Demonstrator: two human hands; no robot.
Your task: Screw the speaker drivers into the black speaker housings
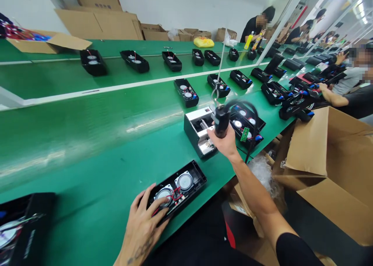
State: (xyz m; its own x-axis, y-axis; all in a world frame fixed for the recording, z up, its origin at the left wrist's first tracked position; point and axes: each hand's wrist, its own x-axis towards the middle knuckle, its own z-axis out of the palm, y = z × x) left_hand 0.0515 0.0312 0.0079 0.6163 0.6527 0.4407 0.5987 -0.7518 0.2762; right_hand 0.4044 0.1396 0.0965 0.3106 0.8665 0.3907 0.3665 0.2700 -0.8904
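Observation:
In front of me a black speaker housing (201, 177) lies on the green bench, its open side up. Two round speaker drivers (184, 181) and red wires (175, 195) show inside it. My left hand (145, 211) grips the near left end of this housing, its fingers reaching over the rim and the nearer driver. My right hand (225, 141) is wrapped around a black electric screwdriver (222, 120) that hangs upright from a cord. The screwdriver's tip is hidden. Just behind and left of that hand stands a screw feeder (192, 132) with a silvery top.
Two open housings with a green circuit board (245, 134) lie right of the feeder. Another housing (37, 219) is at the lower left. Several more line the green conveyor (116, 106). A large open carton (309, 141) stands at right, near co-workers (354, 73).

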